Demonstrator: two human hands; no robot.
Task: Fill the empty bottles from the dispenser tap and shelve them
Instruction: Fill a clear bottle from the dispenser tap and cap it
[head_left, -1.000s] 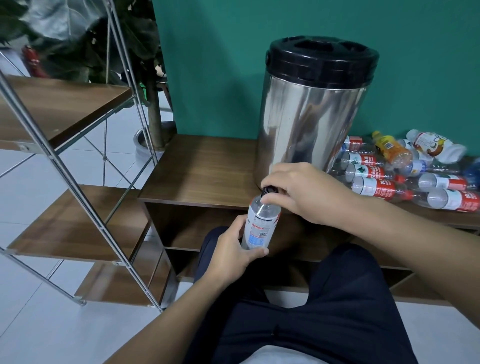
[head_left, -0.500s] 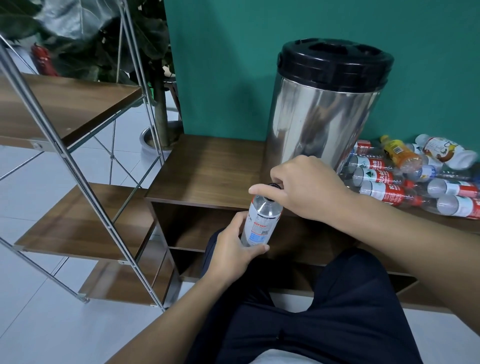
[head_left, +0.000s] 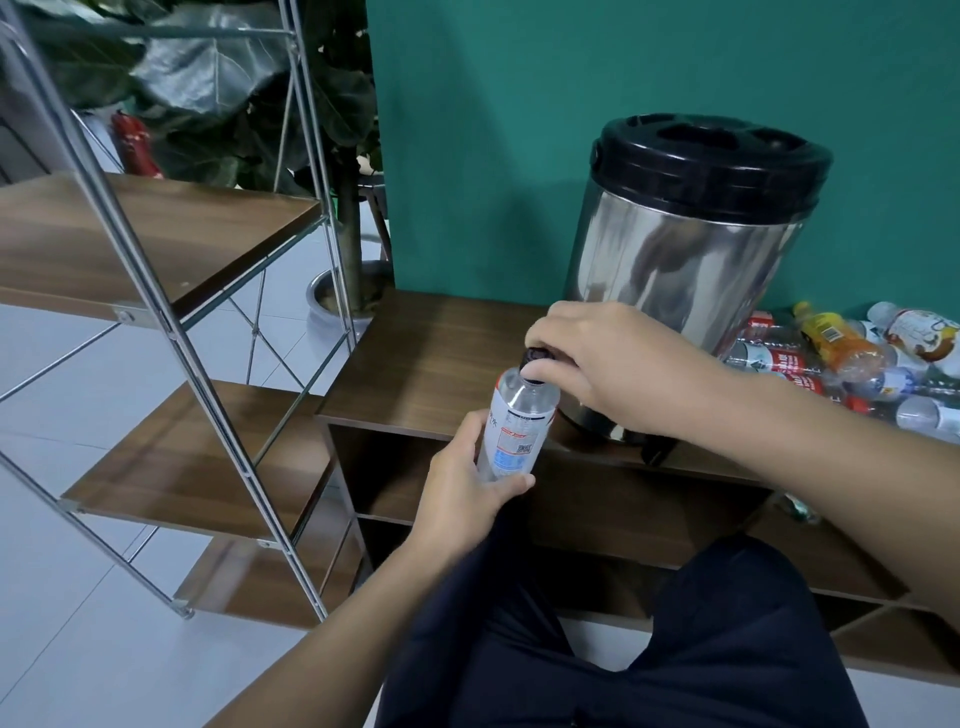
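- The wooden desk (head_left: 431, 358) carries the steel dispenser (head_left: 680, 260), with a heap of bottles (head_left: 831, 358) lying just beside it.
- A shelf rack (head_left: 156, 244) stands to the left.
- The left hand (head_left: 467, 493) has its grip around the clear bottle (head_left: 517, 426), upright before the dispenser.
- The right hand (head_left: 613, 358) pinches its dark cap (head_left: 537, 356).

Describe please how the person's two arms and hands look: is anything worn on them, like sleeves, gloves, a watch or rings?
Both forearms are bare as far as the picture shows; no sleeve edge enters the view. The left hand and the right hand carry no gloves, and no watch, bracelet or ring is visible. Below the arms, the lap is covered by dark navy cloth.
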